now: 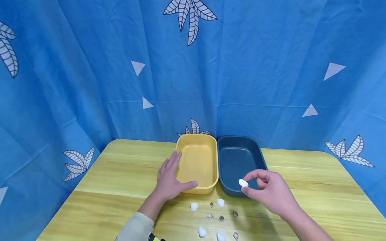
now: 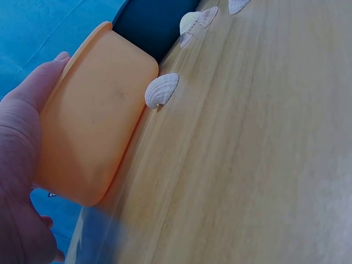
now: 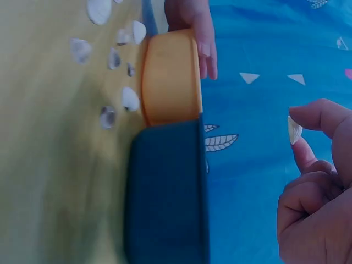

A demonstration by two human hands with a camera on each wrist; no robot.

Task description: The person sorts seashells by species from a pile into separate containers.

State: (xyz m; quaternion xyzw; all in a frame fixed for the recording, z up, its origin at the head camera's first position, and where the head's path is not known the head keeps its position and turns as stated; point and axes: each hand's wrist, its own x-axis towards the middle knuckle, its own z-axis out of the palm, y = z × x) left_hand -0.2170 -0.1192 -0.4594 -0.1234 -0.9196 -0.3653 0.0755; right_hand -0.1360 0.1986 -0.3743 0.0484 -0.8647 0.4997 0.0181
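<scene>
My right hand [image 1: 269,190] pinches a small white seashell [image 1: 243,183] between thumb and index finger. It hovers over the near end of the dark blue container [image 1: 236,159], and the right wrist view shows the same shell [image 3: 295,130] held above rim height. My left hand [image 1: 169,180] rests against the yellow container [image 1: 197,164], its straight fingers along the left side and its thumb over the near rim. No shells show inside either container. In front of them, white shells [image 1: 202,232] and small greyish-brown shells [image 1: 221,218] lie scattered on the wooden table.
The two containers stand side by side near the back of the table [image 1: 129,174]. A blue curtain [image 1: 256,67] with white leaf and triangle prints hangs behind the table and along its sides.
</scene>
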